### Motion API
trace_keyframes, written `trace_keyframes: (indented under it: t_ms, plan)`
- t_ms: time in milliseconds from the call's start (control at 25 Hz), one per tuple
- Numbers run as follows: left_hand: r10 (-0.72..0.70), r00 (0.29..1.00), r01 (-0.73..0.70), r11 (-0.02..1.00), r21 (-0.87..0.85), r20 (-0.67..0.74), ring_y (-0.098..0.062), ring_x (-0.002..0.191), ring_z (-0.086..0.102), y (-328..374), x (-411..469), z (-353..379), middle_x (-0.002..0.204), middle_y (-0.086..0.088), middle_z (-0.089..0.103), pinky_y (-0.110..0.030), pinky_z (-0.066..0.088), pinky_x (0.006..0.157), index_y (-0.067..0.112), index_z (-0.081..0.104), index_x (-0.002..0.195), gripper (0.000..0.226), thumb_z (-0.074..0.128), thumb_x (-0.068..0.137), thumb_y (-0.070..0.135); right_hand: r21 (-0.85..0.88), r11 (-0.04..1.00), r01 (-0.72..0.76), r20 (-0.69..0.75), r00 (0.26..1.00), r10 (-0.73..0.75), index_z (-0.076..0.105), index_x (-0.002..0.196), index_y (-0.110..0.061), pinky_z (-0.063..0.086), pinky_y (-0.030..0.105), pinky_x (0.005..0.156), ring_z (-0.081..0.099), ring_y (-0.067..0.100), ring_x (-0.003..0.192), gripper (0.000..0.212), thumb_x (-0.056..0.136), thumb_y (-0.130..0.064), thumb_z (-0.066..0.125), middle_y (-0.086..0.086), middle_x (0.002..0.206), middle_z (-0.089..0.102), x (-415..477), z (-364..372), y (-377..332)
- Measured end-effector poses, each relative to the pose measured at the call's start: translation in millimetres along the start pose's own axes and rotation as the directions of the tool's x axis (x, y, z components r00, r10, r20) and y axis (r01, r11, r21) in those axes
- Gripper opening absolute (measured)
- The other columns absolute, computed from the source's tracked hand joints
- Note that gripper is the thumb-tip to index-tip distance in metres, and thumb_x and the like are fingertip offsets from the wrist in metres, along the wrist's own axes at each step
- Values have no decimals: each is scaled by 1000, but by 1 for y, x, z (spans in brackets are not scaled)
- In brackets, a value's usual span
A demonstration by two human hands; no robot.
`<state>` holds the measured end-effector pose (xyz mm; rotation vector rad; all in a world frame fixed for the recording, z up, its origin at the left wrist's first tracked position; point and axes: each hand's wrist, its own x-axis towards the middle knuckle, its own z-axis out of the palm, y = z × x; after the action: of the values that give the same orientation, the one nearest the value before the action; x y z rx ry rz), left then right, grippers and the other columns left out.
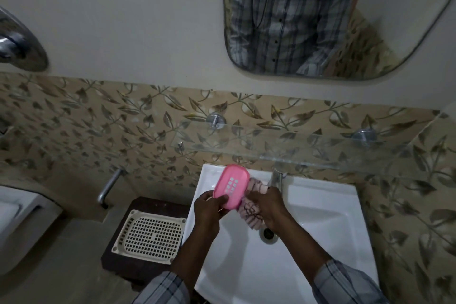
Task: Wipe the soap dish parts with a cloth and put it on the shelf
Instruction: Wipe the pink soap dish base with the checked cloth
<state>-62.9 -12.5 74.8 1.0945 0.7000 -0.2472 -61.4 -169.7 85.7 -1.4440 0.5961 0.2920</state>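
Over the sink, just below the glass shelf, the left hand grips the pink dish by its lower edge while the right hand is closed around the cloth touching the dish's right side.

The right hand hides part of the cloth. At 6 o'clock the sink is cut off; the dish covers the cloth's left side.

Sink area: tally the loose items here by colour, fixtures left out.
Pink: 2, the soap dish part in the left hand and the patterned cloth in the right hand.
Cream: 1, the perforated tray beside the sink.
Total: 3.
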Motion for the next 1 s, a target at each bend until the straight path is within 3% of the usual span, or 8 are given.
trace_keyframes:
  t_ms: [120,280,400,560,720,840,920,1000]
  plan:
    - [-146,980,168,970,-177,132,-35,93,67,13,1,-9,101,-23,72,-42,62,73,-5,59,124,55,70,70,-7,55,998,19,51,998,-22,72,75,-1,59,52,60,72,39,57,17,88,-7,62,28,71,73,-1,-5,9]
    - [-233,939,203,969,138,253,-36,106,58,15,0,-15,109,-18,61,-57,51,90,5,62,119,61,78,62,20,226,974,-33,111,994,8,72,100,7,57,61,83,72,46,84,18,87,-2,63,33,92,73,3,-13,11]
    - [-241,904,181,964,196,352,-38,109,61,7,-7,-5,113,-19,67,-52,57,79,7,68,117,57,80,63,23,163,986,-23,189,982,-8,77,98,-2,52,65,91,70,48,97,22,94,-7,55,29,100,74,1,-13,13]
    - [-265,902,207,959,195,342,-27,82,59,0,-12,0,102,-19,68,-33,51,61,2,69,118,60,80,62,20,57,995,78,153,984,-86,77,95,-14,59,51,85,74,32,94,22,96,-22,57,11,96,79,-1,-21,6]
    - [-197,918,118,965,236,345,-38,105,60,2,-6,4,116,-24,69,-46,52,83,3,67,120,57,76,67,20,39,962,270,-12,963,-270,78,93,-24,54,28,76,71,16,89,25,95,-21,53,0,88,78,2,-33,-10]
    - [-159,921,70,965,251,354,-41,112,62,5,-1,9,119,-27,68,-49,55,86,-2,65,121,57,73,69,19,-166,901,402,14,914,-405,75,95,-25,53,25,71,68,5,75,16,96,-31,61,-8,79,74,8,-38,-26]
    - [-129,923,47,973,227,363,-40,109,66,1,7,7,115,-25,71,-47,58,81,-1,67,120,52,75,75,25,-267,871,411,61,910,-411,72,112,-18,57,28,65,70,8,65,22,90,-21,71,-4,79,75,12,-41,-31]
    - [-134,922,73,982,175,365,-38,105,69,-4,13,1,111,-23,73,-50,58,82,3,72,116,51,64,88,46,-157,917,368,5,928,-372,69,118,-8,60,32,62,72,17,66,32,86,-7,74,11,83,75,15,-49,-31]
